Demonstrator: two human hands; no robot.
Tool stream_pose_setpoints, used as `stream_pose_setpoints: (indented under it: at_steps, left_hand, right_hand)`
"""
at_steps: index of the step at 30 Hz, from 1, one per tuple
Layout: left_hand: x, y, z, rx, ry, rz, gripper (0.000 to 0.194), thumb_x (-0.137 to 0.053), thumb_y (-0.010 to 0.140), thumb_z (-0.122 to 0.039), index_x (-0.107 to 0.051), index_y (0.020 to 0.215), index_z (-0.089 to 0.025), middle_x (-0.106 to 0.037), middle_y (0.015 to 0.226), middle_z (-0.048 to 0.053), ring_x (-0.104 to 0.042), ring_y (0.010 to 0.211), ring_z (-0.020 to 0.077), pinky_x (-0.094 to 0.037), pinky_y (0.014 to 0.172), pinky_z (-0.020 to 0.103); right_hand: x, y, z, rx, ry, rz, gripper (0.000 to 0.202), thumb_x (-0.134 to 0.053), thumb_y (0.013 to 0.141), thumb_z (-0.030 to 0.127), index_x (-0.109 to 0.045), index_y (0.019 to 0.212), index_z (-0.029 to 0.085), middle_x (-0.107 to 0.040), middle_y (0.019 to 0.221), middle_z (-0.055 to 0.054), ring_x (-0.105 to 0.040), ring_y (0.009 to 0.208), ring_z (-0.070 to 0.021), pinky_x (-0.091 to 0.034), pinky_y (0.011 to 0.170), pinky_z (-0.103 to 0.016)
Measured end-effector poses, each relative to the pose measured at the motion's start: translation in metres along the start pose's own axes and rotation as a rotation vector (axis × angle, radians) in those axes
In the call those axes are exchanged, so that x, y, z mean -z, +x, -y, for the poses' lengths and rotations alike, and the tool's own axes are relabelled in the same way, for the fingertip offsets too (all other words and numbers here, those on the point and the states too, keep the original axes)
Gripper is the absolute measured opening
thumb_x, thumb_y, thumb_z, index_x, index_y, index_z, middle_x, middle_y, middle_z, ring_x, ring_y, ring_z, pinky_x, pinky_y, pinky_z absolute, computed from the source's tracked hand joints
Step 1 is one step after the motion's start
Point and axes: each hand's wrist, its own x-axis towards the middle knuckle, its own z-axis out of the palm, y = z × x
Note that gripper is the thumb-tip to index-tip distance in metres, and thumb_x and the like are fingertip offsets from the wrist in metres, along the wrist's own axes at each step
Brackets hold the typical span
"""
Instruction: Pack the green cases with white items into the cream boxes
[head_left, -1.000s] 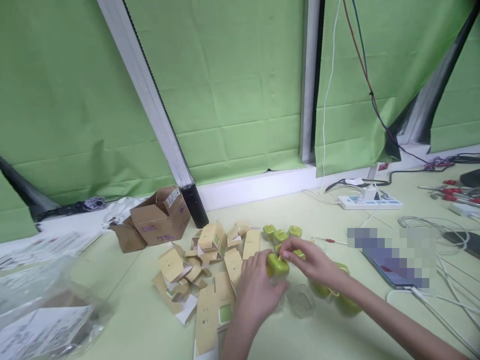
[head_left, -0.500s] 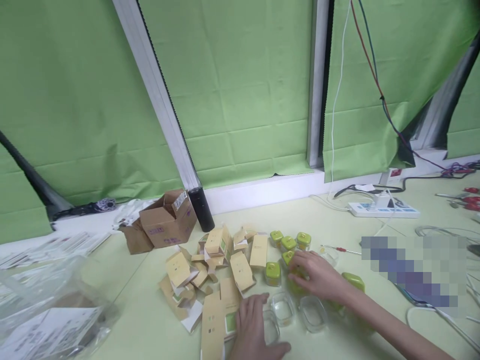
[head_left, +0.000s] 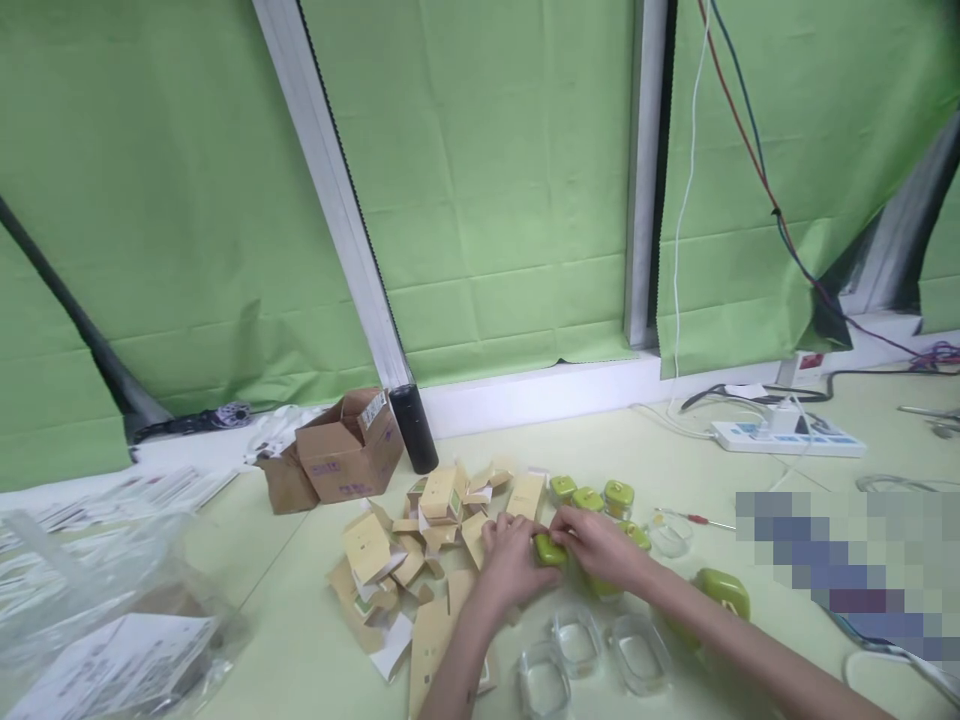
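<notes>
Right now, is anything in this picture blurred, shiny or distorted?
In the head view, the left hand and right hand look slightly soft at the green lid; in that same head view, the plastic bag shows pale glare, coarse pixel blocks mask an area at the right, and the slanted window post leans, perhaps from lens or camera tilt.

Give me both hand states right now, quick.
Left hand: closed around the green-lidded container.
Right hand: fingers bent at the same container's lid; whether they pinch it can't be told.
</notes>
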Motion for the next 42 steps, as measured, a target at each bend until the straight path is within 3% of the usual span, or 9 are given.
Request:
stream_pose_setpoints:
  at_steps: [6,10,15,19,23,26,31,35,42]
  left_hand:
    - [0.001,-0.023,0.020,0.088,-0.012,-0.026,0.045,-0.065,0.058,-0.029,-0.058,0.102,-0.020,-0.057,0.096,0.004,-0.045,0.098,0.0264,-0.035,0.085,0.037]
    - [0.011,-0.028,0.017,0.064,-0.040,-0.035,0.062,-0.068,0.055,-0.030,-0.051,0.114,-0.023,-0.054,0.104,0.004,-0.043,0.101,0.0264,-0.036,0.086,0.036]
    - [0.027,0.021,-0.001,-0.060,0.028,-0.124,0.031,-0.037,0.084,-0.028,-0.051,0.111,-0.027,-0.052,0.112,0.002,-0.037,0.112,0.0213,-0.026,0.097,0.037]
    - [0.016,0.080,0.002,-0.078,0.073,-0.030,0.041,-0.055,0.074,-0.045,-0.055,0.111,-0.027,-0.038,0.134,0.003,-0.029,0.121,0.0272,-0.024,0.099,0.040]
    - [-0.006,0.114,0.013,-0.097,0.123,0.084,0.044,-0.062,0.066,-0.053,-0.060,0.103,-0.027,-0.050,0.123,0.004,-0.037,0.116,0.0283,-0.029,0.096,0.041]
    - [-0.015,0.123,0.018,-0.099,0.168,0.106,0.040,-0.058,0.074,-0.051,-0.059,0.104,-0.023,-0.057,0.109,0.005,-0.042,0.112,0.0272,-0.033,0.094,0.043]
    - [-0.019,0.126,0.023,-0.146,0.242,0.149,0.032,-0.052,0.085,-0.035,-0.053,0.112,-0.016,-0.055,0.116,0.008,-0.054,0.102,0.0219,-0.045,0.087,0.045]
    - [-0.022,0.126,0.024,-0.141,0.274,0.154,0.033,-0.052,0.086,-0.033,-0.052,0.115,-0.016,-0.055,0.116,0.008,-0.057,0.098,0.0205,-0.049,0.081,0.042]
    - [-0.016,0.120,0.027,-0.105,0.247,0.105,0.051,-0.064,0.068,-0.051,-0.057,0.103,-0.015,-0.059,0.104,0.009,-0.048,0.106,0.0290,-0.036,0.092,0.046]
  right_hand:
    - [0.011,0.008,0.006,-0.002,0.053,-0.093,0.019,-0.034,0.093,0.023,-0.052,0.087,0.021,-0.066,0.080,-0.002,-0.061,0.072,-0.0169,-0.043,0.062,-0.027]
    - [0.024,0.013,0.001,-0.008,-0.006,-0.095,0.016,-0.038,0.091,0.023,-0.052,0.084,0.022,-0.064,0.070,-0.001,-0.058,0.062,-0.0177,-0.038,0.055,-0.027]
    - [0.017,0.014,-0.011,0.014,-0.084,0.017,0.015,-0.051,0.081,0.015,-0.060,0.070,0.019,-0.065,0.066,-0.001,-0.059,0.061,-0.0170,-0.038,0.056,-0.026]
    - [0.024,0.035,-0.032,-0.029,-0.153,0.004,0.018,-0.046,0.088,0.022,-0.064,0.089,0.018,-0.066,0.090,-0.006,-0.061,0.081,-0.0188,-0.045,0.072,-0.031]
    - [0.030,0.068,-0.055,-0.059,-0.217,0.036,0.024,-0.052,0.090,0.029,-0.056,0.110,0.016,-0.058,0.113,-0.007,-0.057,0.097,-0.0199,-0.047,0.083,-0.041]
    - [0.032,0.083,-0.069,-0.052,-0.202,0.096,0.025,-0.052,0.090,0.030,-0.055,0.112,0.018,-0.058,0.113,-0.006,-0.059,0.092,-0.0181,-0.051,0.079,-0.038]
    - [0.046,0.087,-0.090,-0.045,-0.144,0.098,0.027,-0.052,0.090,0.030,-0.054,0.114,0.017,-0.057,0.114,-0.007,-0.059,0.095,-0.0192,-0.050,0.080,-0.040]
    - [0.039,0.082,-0.090,0.005,-0.100,0.176,0.026,-0.053,0.089,0.030,-0.055,0.112,0.017,-0.058,0.112,-0.006,-0.060,0.092,-0.0182,-0.051,0.077,-0.038]
    - [0.040,0.085,-0.093,-0.055,-0.091,-0.037,0.027,-0.052,0.090,0.030,-0.054,0.113,0.016,-0.057,0.113,-0.007,-0.059,0.093,-0.0188,-0.051,0.078,-0.039]
